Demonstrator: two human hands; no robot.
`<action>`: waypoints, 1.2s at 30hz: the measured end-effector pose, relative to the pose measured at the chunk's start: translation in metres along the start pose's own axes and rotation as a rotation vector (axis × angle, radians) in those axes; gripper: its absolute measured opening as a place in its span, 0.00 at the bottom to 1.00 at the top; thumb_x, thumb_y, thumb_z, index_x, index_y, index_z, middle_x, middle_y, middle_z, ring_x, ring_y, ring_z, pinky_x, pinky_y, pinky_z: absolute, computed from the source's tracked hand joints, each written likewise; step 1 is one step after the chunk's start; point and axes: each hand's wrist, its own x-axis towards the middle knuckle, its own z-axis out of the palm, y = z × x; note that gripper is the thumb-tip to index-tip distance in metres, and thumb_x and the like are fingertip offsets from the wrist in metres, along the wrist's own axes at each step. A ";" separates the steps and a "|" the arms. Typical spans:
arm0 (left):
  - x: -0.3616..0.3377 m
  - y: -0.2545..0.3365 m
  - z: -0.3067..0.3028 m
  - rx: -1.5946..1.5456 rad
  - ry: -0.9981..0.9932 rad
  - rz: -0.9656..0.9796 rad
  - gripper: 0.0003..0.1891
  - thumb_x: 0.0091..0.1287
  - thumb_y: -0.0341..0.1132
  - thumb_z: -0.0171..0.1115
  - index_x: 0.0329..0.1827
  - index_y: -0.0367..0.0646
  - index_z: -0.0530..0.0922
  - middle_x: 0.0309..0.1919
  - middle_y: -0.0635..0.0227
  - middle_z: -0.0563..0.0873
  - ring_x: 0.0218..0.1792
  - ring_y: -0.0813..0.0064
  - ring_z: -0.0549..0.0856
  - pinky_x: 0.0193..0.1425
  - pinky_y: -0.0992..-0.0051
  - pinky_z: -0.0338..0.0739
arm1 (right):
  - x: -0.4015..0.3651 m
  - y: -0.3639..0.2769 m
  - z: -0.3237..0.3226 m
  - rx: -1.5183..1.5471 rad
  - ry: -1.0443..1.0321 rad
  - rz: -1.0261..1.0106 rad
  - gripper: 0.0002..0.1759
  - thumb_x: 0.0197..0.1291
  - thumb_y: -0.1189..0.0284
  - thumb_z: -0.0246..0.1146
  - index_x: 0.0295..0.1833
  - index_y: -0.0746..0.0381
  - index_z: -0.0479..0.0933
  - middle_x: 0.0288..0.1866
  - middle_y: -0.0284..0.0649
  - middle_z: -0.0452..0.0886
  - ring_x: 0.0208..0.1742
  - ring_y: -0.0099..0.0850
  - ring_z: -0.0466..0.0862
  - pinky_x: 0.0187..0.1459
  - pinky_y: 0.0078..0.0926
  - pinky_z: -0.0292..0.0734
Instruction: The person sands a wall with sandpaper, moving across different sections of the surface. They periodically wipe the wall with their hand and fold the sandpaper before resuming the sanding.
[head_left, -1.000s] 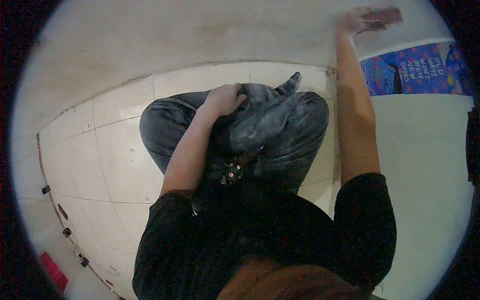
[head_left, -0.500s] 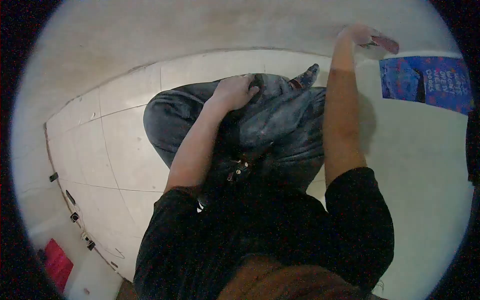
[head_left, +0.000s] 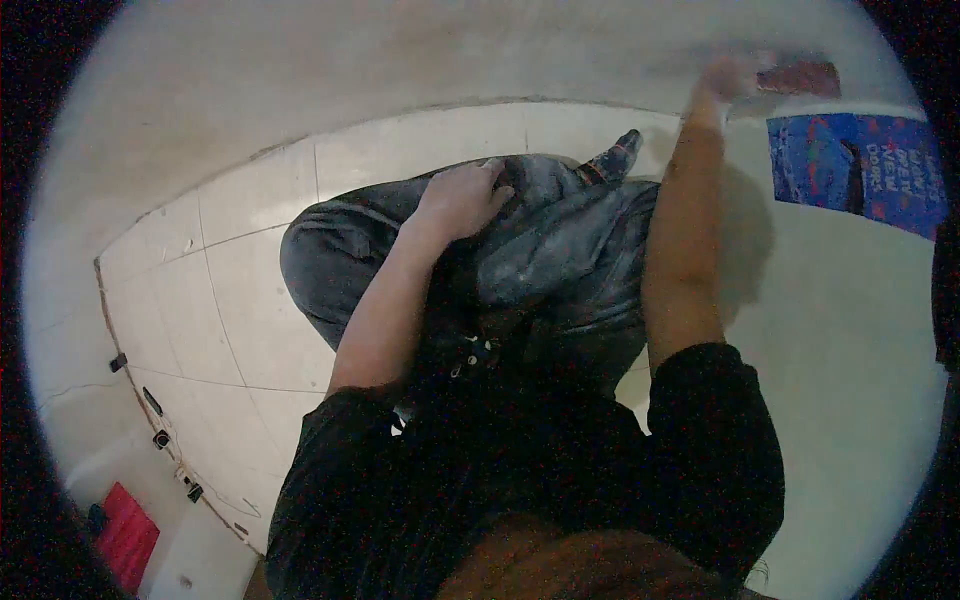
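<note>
My left hand (head_left: 462,200) lies on the grey-blue trousers (head_left: 560,235) over my crossed legs, its thumb apart from the fingers and nothing in it. At the upper right, my right hand (head_left: 730,80) is stretched far out against the pale wall, smeared by motion. It grips a flat reddish-brown piece (head_left: 800,79) that sticks out to the right; its exact kind cannot be made out. Just below that piece, a blue printed sheet (head_left: 815,160) with red marks and white lettering hangs or lies on the pale surface.
Pale floor tiles (head_left: 270,290) spread to the left, meeting the wall (head_left: 400,50) along a curved dark seam. Small dark gadgets (head_left: 161,439) and a thin cable line the left edge. A pink-red item (head_left: 128,540) stands at lower left. My socked foot (head_left: 615,158) points up right.
My right hand and the reddish-brown piece have shifted right, and the piece now lies nearly level. My left hand stays on my leg. The whole view has shifted slightly.
</note>
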 end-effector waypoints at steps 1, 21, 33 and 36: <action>0.000 0.000 0.000 0.000 -0.006 0.001 0.22 0.71 0.46 0.55 0.61 0.42 0.73 0.49 0.48 0.84 0.53 0.46 0.82 0.57 0.52 0.76 | -0.002 -0.001 0.002 0.005 -0.004 0.011 0.34 0.71 0.62 0.52 0.75 0.69 0.55 0.71 0.53 0.67 0.71 0.42 0.69 0.69 0.35 0.65; 0.009 -0.005 0.003 0.005 -0.042 0.003 0.22 0.73 0.47 0.54 0.63 0.44 0.75 0.54 0.51 0.84 0.57 0.49 0.81 0.62 0.55 0.76 | -0.031 -0.010 0.035 0.148 0.095 0.351 0.34 0.72 0.60 0.52 0.74 0.70 0.56 0.71 0.54 0.68 0.70 0.42 0.70 0.69 0.35 0.64; 0.009 -0.009 0.007 0.050 -0.030 -0.010 0.23 0.73 0.47 0.53 0.66 0.45 0.73 0.56 0.50 0.83 0.57 0.48 0.81 0.61 0.54 0.75 | -0.035 -0.001 0.038 0.195 0.100 0.526 0.34 0.73 0.59 0.51 0.74 0.71 0.56 0.70 0.55 0.68 0.69 0.42 0.71 0.70 0.34 0.64; 0.012 -0.015 0.016 0.030 -0.010 0.063 0.23 0.73 0.47 0.53 0.65 0.44 0.72 0.54 0.49 0.83 0.56 0.47 0.81 0.60 0.54 0.75 | -0.054 -0.031 0.028 0.146 0.010 0.126 0.34 0.73 0.59 0.51 0.74 0.71 0.56 0.70 0.55 0.68 0.69 0.42 0.71 0.70 0.34 0.64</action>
